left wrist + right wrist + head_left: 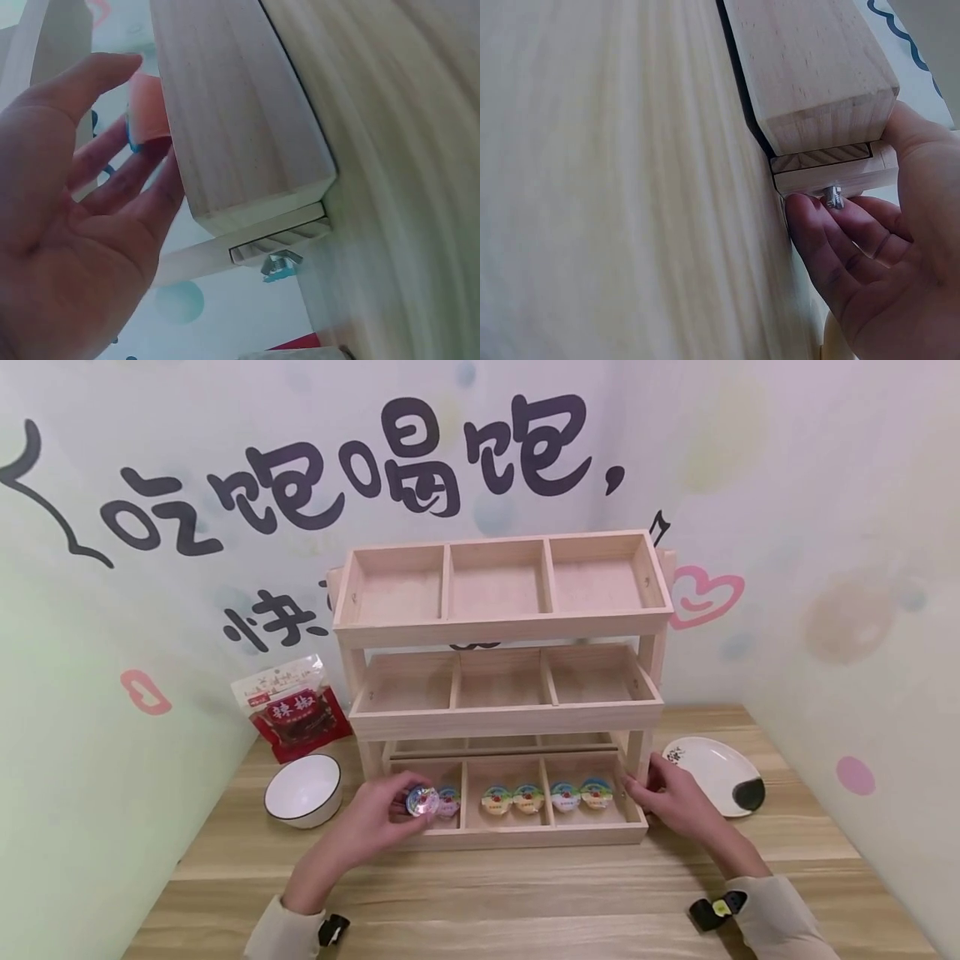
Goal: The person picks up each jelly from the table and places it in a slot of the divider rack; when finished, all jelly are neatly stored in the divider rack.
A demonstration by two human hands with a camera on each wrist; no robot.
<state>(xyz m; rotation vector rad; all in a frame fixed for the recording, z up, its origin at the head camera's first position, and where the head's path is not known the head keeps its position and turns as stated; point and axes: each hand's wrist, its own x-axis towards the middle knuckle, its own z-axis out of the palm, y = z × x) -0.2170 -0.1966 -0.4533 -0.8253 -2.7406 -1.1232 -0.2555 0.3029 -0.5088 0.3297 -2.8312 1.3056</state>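
A three-tier wooden rack [502, 631] stands on the table, each tier split into three compartments. My left hand [371, 817] pinches a small jelly cup [422, 801] with a shiny printed lid at the lowest tier's left compartment. Up close, that cup's orange-pink side [150, 109] shows between thumb and fingers, just over the tray wall. A purple-lidded jelly cup [448, 802] sits right beside it. Two jelly cups [527, 799] lie in the middle compartment, two more [566, 797] in the right one. My right hand [885, 232] grips the rack's lower right end, thumb at the tray's edge, fingers beside a metal bolt.
Left of the rack are a white bowl [303, 790] with a dark rim and a red-and-clear food packet [294, 710] leaning on the wall. A white plate [712, 772] with a black patch lies at the right, just past my right hand. Walls rise on both sides.
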